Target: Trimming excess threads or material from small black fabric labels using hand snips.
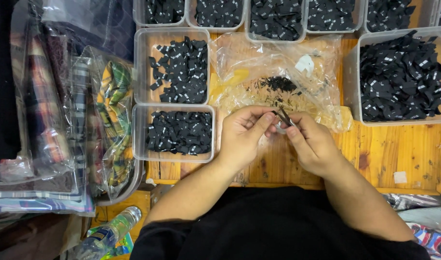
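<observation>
Both my hands meet over the wooden table (403, 154), just in front of a crumpled clear plastic bag (278, 72) that holds small black bits. My left hand (242, 137) and my right hand (314, 144) together pinch a small dark item (284, 117) between their fingertips. I cannot tell exactly what the item is; it looks like thin black pieces. The fingers of both hands are curled around it.
Clear plastic tubs full of small black fabric labels ring the work spot: two at left (179, 72) (174, 132), one large at right (401, 77), several along the back. Bagged plaid cloth (112, 120) lies at left, a plastic bottle (107, 233) below.
</observation>
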